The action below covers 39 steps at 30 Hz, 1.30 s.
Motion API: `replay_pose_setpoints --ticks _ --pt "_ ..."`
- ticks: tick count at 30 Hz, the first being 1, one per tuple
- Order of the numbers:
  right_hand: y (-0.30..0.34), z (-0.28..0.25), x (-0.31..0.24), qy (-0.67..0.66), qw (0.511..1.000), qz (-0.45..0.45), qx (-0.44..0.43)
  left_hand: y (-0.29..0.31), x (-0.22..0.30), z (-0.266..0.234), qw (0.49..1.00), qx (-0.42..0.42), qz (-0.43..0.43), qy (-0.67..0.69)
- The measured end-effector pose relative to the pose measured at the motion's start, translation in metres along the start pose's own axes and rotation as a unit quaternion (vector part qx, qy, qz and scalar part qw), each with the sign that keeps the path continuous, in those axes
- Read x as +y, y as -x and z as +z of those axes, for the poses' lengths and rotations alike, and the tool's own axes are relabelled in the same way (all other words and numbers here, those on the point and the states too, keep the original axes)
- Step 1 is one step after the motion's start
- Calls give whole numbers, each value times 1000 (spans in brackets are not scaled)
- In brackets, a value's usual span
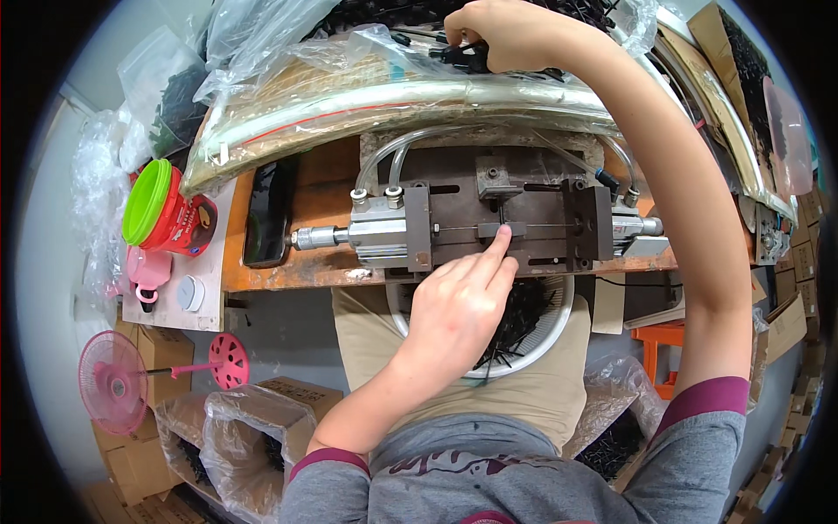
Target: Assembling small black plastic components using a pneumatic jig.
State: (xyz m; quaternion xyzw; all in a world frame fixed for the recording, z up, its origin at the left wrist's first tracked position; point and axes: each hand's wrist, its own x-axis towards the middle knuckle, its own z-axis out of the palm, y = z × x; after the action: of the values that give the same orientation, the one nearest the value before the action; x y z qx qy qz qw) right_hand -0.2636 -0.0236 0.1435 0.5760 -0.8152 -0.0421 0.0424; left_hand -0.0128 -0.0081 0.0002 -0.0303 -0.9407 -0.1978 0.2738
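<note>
My left hand [458,306] reaches over a metal clamping fixture [419,229]. Its index finger is stretched out, with the tip on a small dark block [491,230] in the middle; the other fingers bend loosely and the thumb is hidden. At the far side, my right hand [502,35] is closed around thin black pieces [463,58] at the edge of a heap of similar parts [384,16]; their exact kind is too small to tell. Air cylinders [380,231] with clear hoses [436,133] flank the fixture.
A white basket [559,323] of black strips sits between my legs. Plastic film covers the curved tray edge [349,118] behind the fixture. At left are a phone [269,214], a red tub [188,223], a pink cup [148,266] and a pink fan [113,382]. Lined boxes [253,428] stand below.
</note>
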Motion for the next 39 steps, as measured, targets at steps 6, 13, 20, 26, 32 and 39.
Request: replay_pose_setpoints --ticks 6,13,20,26,32,39 --pt "0 1 11 -28 999 -10 36 0 -4 2 1000 -12 -15 12" --pt "26 -11 42 -113 964 5 242 1 -7 3 1000 -19 -15 14" --pt "61 -7 51 -490 809 129 297 2 -7 2 1000 -12 -13 14" --pt "95 39 70 -658 697 35 283 13 -4 -17 993 -34 25 108" --pt "108 64 47 -737 602 78 298 -16 -4 -23 954 124 -105 253" --pt "81 87 62 -736 591 114 310 -56 -10 -4 982 167 -9 89"
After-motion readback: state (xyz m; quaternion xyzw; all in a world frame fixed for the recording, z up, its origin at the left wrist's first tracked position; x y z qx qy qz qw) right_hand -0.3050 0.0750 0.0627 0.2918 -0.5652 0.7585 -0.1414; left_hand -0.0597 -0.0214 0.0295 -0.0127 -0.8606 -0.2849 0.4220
